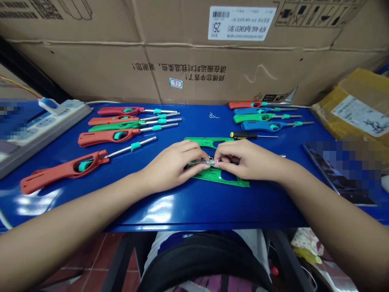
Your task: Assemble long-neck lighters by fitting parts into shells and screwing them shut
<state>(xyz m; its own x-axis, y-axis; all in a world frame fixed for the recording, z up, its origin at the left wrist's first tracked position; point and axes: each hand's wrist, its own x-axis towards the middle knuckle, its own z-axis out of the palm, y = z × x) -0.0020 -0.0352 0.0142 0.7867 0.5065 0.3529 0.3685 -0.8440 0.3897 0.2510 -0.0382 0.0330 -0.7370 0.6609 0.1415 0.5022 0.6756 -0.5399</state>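
Observation:
My left hand [174, 164] is closed in a pinch on a narrow, clear lighter fuel tank [199, 162], held level over the blue table. At the tank's right end, the thumb and fingers of my right hand [251, 160] close on a small pale part, mostly hidden by the fingertips. Under and in front of the hands lies one green lighter shell half [209, 175], its inner side up. Behind them is the other green shell half [199, 141], partly covered by my right hand. A black and yellow screwdriver [244, 135] lies just beyond my right hand.
Several assembled lighters [106, 138] lie at the left, and several more lighters [258, 117] at the back right. A power strip [65, 115] runs along the left edge. A dark-screened device [331, 174] and a taped parcel [349, 109] are at right; a large carton [188, 56] stands behind.

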